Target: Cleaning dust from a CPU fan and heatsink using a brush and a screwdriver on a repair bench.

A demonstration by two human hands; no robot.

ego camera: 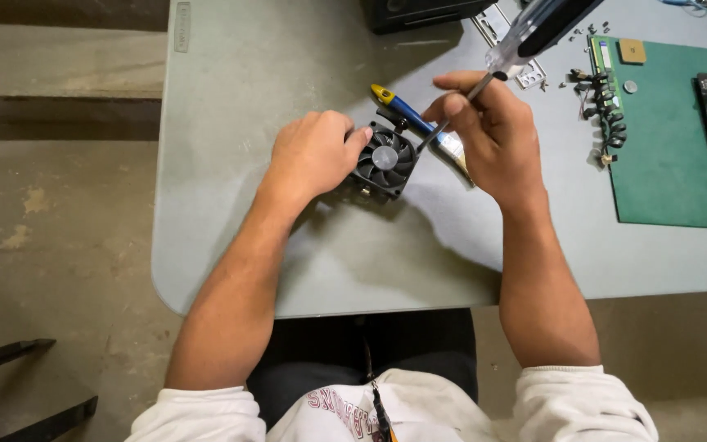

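Grey plastic table (231, 123) carries the work. Left hand (312, 155) clamps the black square cooling fan (385, 160) from 9 o'clock. Right hand (488, 135), at 3 o'clock, pinches a clear-handled screwdriver (525, 41), tip at the fan's corner. Judged step: fastener work; next move demands steady, aligned tip pressure. Green mat (673, 164) lies beyond.

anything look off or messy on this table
Mostly tidy. Small dark screws and clips lie loose along the green mat edge, some off it. The left hand steadies a black fan while the right hand works a screwdriver on it. No damage shows.
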